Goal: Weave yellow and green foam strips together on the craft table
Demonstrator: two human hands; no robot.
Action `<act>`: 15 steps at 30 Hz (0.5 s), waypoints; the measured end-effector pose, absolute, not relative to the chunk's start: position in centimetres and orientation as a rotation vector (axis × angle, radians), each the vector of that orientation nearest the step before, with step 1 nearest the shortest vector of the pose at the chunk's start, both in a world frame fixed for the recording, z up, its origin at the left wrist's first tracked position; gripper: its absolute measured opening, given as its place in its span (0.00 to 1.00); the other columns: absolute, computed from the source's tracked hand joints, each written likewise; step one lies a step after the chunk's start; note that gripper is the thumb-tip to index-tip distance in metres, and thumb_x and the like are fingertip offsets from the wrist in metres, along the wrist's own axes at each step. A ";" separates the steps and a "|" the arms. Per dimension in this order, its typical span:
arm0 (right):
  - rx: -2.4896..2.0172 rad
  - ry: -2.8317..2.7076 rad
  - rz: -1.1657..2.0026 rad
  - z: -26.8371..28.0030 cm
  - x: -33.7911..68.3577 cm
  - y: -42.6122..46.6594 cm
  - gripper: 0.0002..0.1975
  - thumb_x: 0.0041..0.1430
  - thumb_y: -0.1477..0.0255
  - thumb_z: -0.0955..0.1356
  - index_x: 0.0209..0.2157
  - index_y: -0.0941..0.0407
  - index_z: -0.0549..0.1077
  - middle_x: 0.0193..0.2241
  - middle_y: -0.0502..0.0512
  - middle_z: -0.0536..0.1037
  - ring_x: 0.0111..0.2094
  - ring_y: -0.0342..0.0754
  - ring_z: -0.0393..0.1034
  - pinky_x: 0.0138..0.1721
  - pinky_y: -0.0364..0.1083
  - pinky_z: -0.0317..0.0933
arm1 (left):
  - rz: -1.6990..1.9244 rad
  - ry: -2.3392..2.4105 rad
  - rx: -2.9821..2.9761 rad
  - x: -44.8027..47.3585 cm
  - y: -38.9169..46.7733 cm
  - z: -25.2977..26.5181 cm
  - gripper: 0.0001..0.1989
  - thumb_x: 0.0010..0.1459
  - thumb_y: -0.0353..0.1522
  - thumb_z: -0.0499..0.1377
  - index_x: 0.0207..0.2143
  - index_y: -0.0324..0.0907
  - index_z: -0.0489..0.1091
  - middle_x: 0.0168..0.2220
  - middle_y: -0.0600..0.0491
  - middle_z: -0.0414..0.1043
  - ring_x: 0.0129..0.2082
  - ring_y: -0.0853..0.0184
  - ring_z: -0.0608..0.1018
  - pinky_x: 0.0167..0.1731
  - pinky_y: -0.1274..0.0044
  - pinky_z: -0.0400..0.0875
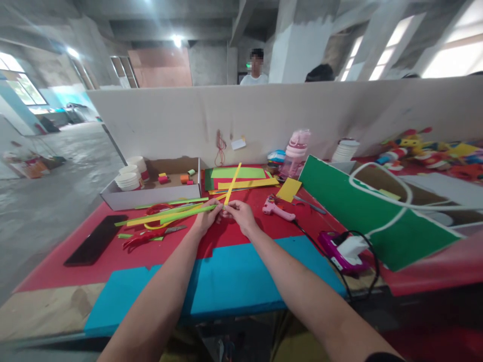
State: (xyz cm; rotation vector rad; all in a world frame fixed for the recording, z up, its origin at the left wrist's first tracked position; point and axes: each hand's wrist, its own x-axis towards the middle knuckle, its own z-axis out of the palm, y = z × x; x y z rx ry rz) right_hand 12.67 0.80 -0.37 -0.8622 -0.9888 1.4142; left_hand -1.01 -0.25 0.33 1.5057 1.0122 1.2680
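Observation:
My left hand [206,216] is closed on a light green paper strip [184,213], which reaches out to the left over the table. A yellow strip [233,183] rises from the closed fingers of my right hand [241,213] and leans slightly right. Both hands meet at the fingertips, where the near ends of the strips are partly hidden. Left of my hands lie more yellow and green strips, red-handled scissors [145,239] and a second red-handled tool [158,207]. A pink glue gun [279,208] rests to the right.
A white box [151,198] with cups and small paper rolls stands back left, a black phone [96,241] nearer. Coloured sheets [237,173], a pink bottle [296,148] and a green board [362,216] surround the work. A purple power strip [341,254] trails cables; a person stands beyond the partition.

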 end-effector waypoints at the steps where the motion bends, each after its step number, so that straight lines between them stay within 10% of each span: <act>1: -0.862 -0.990 1.442 -0.4 12.7 0.8 0.13 0.41 0.70 0.76 0.27 0.59 0.72 0.19 0.47 0.75 0.23 0.40 0.72 0.30 0.41 0.72 | 1.266 1.013 1.506 -1.0 -0.3 0.4 0.16 0.53 0.44 0.60 0.27 0.41 0.62 0.18 0.59 0.66 0.15 0.75 0.68 0.17 0.82 0.64; 15: -0.933 -1.003 1.482 0.1 13.0 0.6 0.11 0.42 0.73 0.76 0.25 0.60 0.71 0.17 0.47 0.74 0.20 0.39 0.71 0.26 0.39 0.71 | 1.253 1.025 1.399 -0.7 -0.5 0.7 0.17 0.50 0.44 0.63 0.28 0.40 0.64 0.18 0.58 0.67 0.16 0.74 0.69 0.17 0.82 0.65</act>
